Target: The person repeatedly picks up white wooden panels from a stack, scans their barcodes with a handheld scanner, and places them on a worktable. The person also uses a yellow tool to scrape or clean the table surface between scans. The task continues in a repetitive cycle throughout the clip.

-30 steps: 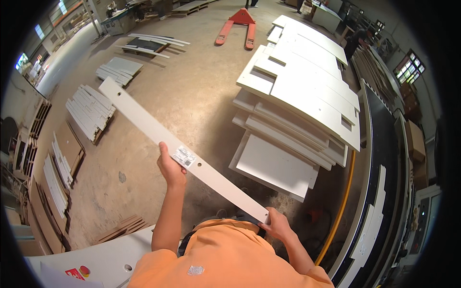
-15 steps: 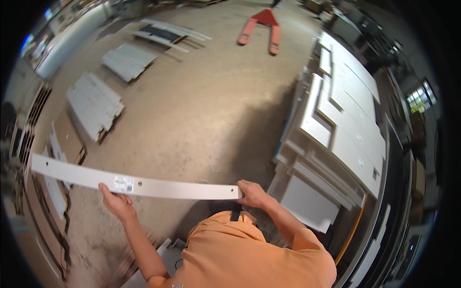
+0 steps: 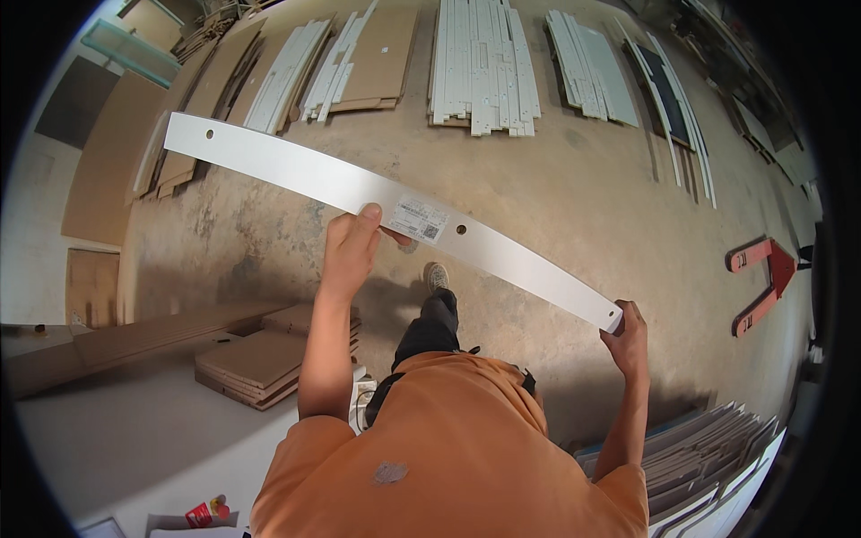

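I see the left hand (image 3: 352, 244) gripping the long white board (image 3: 359, 193) mid-length for balance. The right hand (image 3: 626, 330) clasps its near end, steadying it level above the floor (image 3: 574, 206).

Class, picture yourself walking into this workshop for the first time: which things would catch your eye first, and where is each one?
A long white panel strip spans the middle of the view, gripped near its labelled centre by the left hand and at its near end by the right hand. A red pallet jack stands on the concrete floor at the right, and stacks of white boards lie along the top.
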A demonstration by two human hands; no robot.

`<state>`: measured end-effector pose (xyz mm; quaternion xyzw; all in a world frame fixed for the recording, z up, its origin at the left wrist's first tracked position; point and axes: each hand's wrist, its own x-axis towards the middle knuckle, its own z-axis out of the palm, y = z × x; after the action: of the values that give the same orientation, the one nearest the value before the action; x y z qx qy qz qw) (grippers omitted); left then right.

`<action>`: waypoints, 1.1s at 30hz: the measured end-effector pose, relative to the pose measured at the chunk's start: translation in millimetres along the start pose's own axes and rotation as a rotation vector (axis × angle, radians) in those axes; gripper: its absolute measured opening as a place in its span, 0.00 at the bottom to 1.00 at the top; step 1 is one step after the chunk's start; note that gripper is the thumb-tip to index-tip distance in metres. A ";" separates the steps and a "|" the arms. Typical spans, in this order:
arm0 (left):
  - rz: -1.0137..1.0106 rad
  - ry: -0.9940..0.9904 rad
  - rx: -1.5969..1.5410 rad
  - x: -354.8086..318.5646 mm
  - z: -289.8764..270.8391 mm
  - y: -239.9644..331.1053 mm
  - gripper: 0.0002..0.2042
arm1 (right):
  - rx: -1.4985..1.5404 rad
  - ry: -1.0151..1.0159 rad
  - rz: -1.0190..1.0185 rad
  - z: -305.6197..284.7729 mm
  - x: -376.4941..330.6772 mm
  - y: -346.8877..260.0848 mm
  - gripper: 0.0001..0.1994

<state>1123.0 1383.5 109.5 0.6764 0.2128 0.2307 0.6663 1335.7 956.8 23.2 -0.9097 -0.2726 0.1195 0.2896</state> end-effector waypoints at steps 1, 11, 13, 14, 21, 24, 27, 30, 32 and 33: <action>-0.008 0.002 -0.021 21.0 -12.1 -4.5 0.22 | -0.008 -0.012 0.000 6.5 23.6 -11.0 0.24; -0.239 -0.149 0.068 250.4 -106.1 -9.1 0.18 | 0.036 -0.041 0.124 60.6 202.9 -92.9 0.24; -0.228 -0.155 0.060 289.8 -112.6 -19.4 0.18 | 0.034 -0.045 0.102 71.1 239.7 -96.3 0.24; -0.199 -0.150 0.046 309.6 -113.8 -26.8 0.18 | 0.005 -0.052 0.096 77.2 262.3 -96.1 0.24; -0.268 0.012 0.176 434.1 -140.8 -37.6 0.19 | -0.006 -0.121 -0.030 109.2 459.0 -109.1 0.24; -0.217 0.087 0.136 470.2 -159.4 -27.1 0.20 | 0.008 -0.148 -0.152 121.2 551.9 -131.8 0.23; -0.253 0.227 0.121 495.8 -192.5 -25.4 0.21 | 0.002 -0.194 -0.254 134.9 632.1 -162.5 0.23; -0.188 0.311 0.140 528.9 -227.5 -34.1 0.24 | 0.002 -0.215 -0.317 157.9 696.4 -199.0 0.24; -0.158 0.332 0.160 553.2 -242.5 -35.3 0.26 | 0.029 -0.226 -0.316 164.6 729.2 -217.1 0.24; -0.165 0.329 0.158 564.8 -258.0 -38.4 0.26 | 0.021 -0.224 -0.319 173.7 743.8 -229.1 0.24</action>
<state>1423.7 1927.7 88.7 0.6602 0.3909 0.2650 0.5840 1784.7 1614.0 -25.0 -0.8327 -0.4428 0.1755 0.2823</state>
